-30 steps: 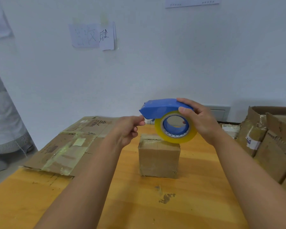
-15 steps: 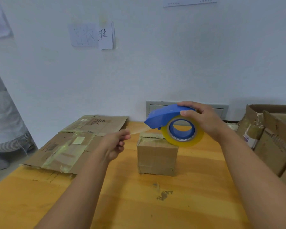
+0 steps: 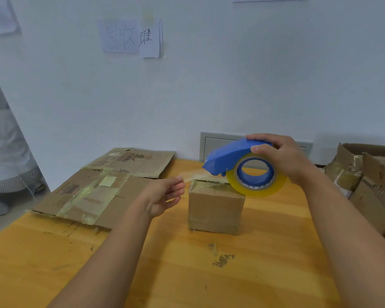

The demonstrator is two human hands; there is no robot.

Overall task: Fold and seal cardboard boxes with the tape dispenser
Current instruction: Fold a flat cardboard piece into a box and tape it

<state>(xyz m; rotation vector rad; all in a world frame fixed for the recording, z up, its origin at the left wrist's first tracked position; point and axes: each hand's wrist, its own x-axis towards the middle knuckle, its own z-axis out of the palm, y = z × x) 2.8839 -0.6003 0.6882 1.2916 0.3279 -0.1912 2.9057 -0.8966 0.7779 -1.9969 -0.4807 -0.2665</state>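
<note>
Since the earlier frame the left hand [image 3: 162, 196] has drawn a tape strip [image 3: 192, 174] leftward from the tape dispenser [image 3: 245, 166], pinching its end. The right hand [image 3: 282, 158] grips the dispenser just above the small box [image 3: 216, 206] on the desk [image 3: 187, 274]. Keep the strip taut and centred over the seam before pressing down.

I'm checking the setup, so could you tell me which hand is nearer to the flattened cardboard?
Left. The left hand hovers just right of the flattened cardboard, pinching the tape end; the right hand is farther right, holding the dispenser.
</note>
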